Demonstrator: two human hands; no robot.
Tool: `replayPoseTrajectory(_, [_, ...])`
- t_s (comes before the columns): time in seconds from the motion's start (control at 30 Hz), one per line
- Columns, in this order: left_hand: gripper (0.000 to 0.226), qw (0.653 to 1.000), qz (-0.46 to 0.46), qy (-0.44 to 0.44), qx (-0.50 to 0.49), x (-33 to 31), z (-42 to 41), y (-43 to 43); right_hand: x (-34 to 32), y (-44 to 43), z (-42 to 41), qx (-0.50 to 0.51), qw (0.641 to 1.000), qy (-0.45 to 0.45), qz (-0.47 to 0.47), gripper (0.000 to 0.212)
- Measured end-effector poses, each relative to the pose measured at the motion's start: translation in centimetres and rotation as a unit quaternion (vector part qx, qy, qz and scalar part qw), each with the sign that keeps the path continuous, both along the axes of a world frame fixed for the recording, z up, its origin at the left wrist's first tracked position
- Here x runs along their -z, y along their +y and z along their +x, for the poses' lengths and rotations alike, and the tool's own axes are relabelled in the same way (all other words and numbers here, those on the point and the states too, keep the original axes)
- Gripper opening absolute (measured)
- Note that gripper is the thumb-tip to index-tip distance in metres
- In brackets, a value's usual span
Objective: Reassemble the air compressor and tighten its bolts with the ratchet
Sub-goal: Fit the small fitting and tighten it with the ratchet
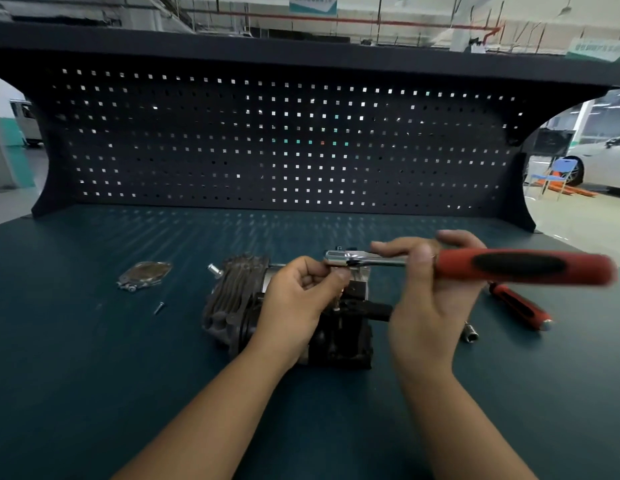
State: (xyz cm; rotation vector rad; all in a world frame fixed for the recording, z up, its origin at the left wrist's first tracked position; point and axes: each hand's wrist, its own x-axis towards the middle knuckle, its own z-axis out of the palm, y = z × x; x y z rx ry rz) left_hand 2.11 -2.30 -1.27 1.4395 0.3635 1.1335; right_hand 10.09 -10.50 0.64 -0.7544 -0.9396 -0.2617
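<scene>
Middle of the frame: the air compressor sits on the teal tabletop, finned end toward the left. Both hands are just above it. The right hand is wrapped round the ratchet where the metal shaft meets the red grip, with the handle sticking out to the right. The left hand is curled up, pinching right under the ratchet's shiny head. Over at centre left there's a metal cover plate and a loose screw. On the right there's a second red-handled tool and a socket.
</scene>
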Motion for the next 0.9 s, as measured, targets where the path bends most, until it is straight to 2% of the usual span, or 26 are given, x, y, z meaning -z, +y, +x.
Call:
replayPoseTrajectory(0.03, [0.014, 1.000, 0.000, 0.004, -0.003, 0.0, 0.0, 0.0, -0.1, 0.1, 0.6, -0.039, 0.995, 0.086, -0.029, 0.009])
replayPoseTrajectory(0.1, [0.013, 1.000, -0.001, 0.004, 0.002, 0.0, 0.0, 0.1, -0.4, 0.4, 1.8, -0.177, 0.949, 0.255, -0.062, 0.003])
replayPoseTrajectory(0.13, [0.014, 1.000, 0.001, 0.005, 0.006, 0.0, 0.0, 0.1, -0.6, 0.4, 2.2, -0.225, 0.921, 0.313, -0.061, 0.006])
replayPoseTrajectory(0.17, [0.016, 1.000, 0.004, 0.008, 0.008, 0.1, 0.0, 0.1, -0.7, 0.3, 2.2, -0.238, 0.910, 0.335, -0.059, 0.007])
replayPoseTrajectory(0.2, [0.015, 1.000, 0.003, 0.008, 0.010, 0.1, 0.0, 0.2, -0.8, 0.2, 1.9, -0.219, 0.922, 0.315, -0.060, 0.009])
replayPoseTrajectory(0.27, [0.008, 1.000, 0.005, 0.006, 0.010, 0.3, -0.1, 0.3, -0.5, -0.1, 0.8, -0.131, 0.969, 0.203, -0.048, 0.009])
replayPoseTrajectory(0.33, [0.006, 1.000, 0.015, 0.006, 0.001, 0.6, -0.2, 0.3, -0.3, -0.3, -0.1, -0.044, 0.994, 0.100, -0.022, 0.007])
replayPoseTrajectory(0.47, [0.008, 1.000, 0.011, -0.011, 0.002, 0.5, -0.1, 0.3, -0.1, -0.5, -0.8, 0.046, 0.998, -0.047, 0.016, 0.035])
replayPoseTrajectory(0.53, [0.009, 1.000, 0.009, -0.011, 0.005, 0.5, 0.0, 0.3, -0.1, -0.5, -0.9, 0.051, 0.995, -0.080, 0.016, 0.042])
replayPoseTrajectory(0.63, [0.009, 1.000, 0.002, -0.003, 0.004, 0.5, 0.0, 0.5, -0.2, -0.5, -0.7, 0.014, 0.998, -0.056, 0.004, 0.035])
replayPoseTrajectory(0.77, [0.028, 1.000, 0.014, 0.001, -0.001, 0.6, -0.1, 0.5, -0.8, -1.1, 0.8, -0.068, 0.992, 0.089, -0.064, 0.013])
replayPoseTrajectory(0.83, [0.032, 0.999, 0.032, 0.002, -0.012, 0.6, -0.1, 0.4, -1.2, -1.2, 1.6, -0.139, 0.972, 0.162, -0.099, 0.023])
replayPoseTrajectory(0.9, [0.032, 0.998, 0.051, 0.008, -0.024, 0.7, -0.1, 0.2, -1.4, -1.2, 1.7, -0.200, 0.953, 0.210, -0.093, 0.030])
